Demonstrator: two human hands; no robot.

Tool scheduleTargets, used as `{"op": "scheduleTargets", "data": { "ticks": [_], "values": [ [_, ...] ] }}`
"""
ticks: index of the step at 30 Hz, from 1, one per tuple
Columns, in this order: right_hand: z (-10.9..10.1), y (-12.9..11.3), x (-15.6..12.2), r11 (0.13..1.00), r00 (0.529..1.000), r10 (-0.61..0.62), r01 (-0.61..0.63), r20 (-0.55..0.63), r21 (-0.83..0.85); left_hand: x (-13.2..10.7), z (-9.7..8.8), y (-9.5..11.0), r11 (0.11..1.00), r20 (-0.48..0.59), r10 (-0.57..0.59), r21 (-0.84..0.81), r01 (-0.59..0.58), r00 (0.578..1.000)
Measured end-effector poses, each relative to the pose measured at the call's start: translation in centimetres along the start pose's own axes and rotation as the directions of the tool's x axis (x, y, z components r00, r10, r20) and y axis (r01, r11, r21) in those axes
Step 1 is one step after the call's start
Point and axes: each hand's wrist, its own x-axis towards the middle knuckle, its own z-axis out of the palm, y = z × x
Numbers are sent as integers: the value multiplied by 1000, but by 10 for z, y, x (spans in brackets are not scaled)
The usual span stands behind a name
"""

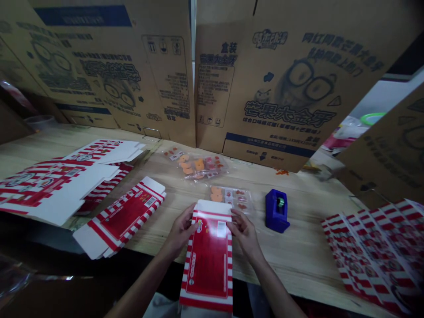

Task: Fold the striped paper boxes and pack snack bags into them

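Note:
A red and white striped carton (208,260) is held in front of me with its printed panel facing up and its white end flap (212,206) pointing away. My left hand (183,226) grips its left edge near the far end, thumb on top. On the opposite edge, my right hand (243,232) pinches the carton beside the barcode. Just beyond the flap lies a clear packet (233,198) with orange pieces and small printed sachets. More such packets (200,166) lie farther back. To the left rests another flat striped carton (127,216).
A blue tape dispenser (277,211) stands right of my hands. Flat carton blanks (73,176) are stacked at the left, and several striped cartons (377,251) stand in rows at the right. Large brown cardboard boxes (265,88) wall off the back of the wooden table (304,247).

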Motion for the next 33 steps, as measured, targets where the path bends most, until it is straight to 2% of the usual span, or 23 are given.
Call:
{"op": "scheduleTargets", "data": {
  "ticks": [4, 7, 11, 13, 17, 18, 20, 22, 24, 28, 31, 33],
  "values": [
    [-6, 24, -14, 998, 997, 29, -26, 71, -54, -15, -10, -17, 996, 24, -89, -30, 90, 996],
    [-11, 29, -17, 989, 996, 19, -5, 92, -146, -17, -16, -25, 992, 24, -127, 6, 127, 992],
    [-17, 29, -8, 943, 992, -110, 124, 63, -307, -2, -18, -27, 987, -137, -16, 157, 38, 990],
    [-17, 29, -4, 927, 986, -149, 166, 76, -336, 7, -17, -27, 981, -183, 20, 191, 16, 983],
    [-14, 25, 0, 962, 995, -87, 98, 54, -253, 16, -19, -27, 987, -212, 1, 154, 33, 977],
    [-13, 22, 0, 969, 996, -67, 80, 64, -232, 17, -21, -26, 988, -206, -3, 152, 35, 979],
    [-11, 16, 2, 968, 989, -39, 72, 140, -240, 18, -27, -23, 982, -124, -26, 182, 48, 992],
    [-9, 10, 3, 946, 972, -31, 104, 231, -307, 18, -35, -20, 962, -8, -58, 266, 58, 998],
    [-8, 5, 4, 910, 959, -41, 152, 281, -386, 18, -43, -18, 934, 54, -75, 352, 51, 996],
    [-7, 0, -1, 872, 942, -58, 209, 332, -441, 17, -52, -17, 885, 57, -43, 466, 11, 997],
    [-4, -5, -4, 866, 929, -57, 228, 366, -445, 16, -52, -15, 847, 54, -17, 531, -14, 998],
    [-1, -8, -4, 840, 938, -49, 225, 344, -494, 16, -49, -12, 836, 65, -16, 548, -22, 998]
  ]
}}
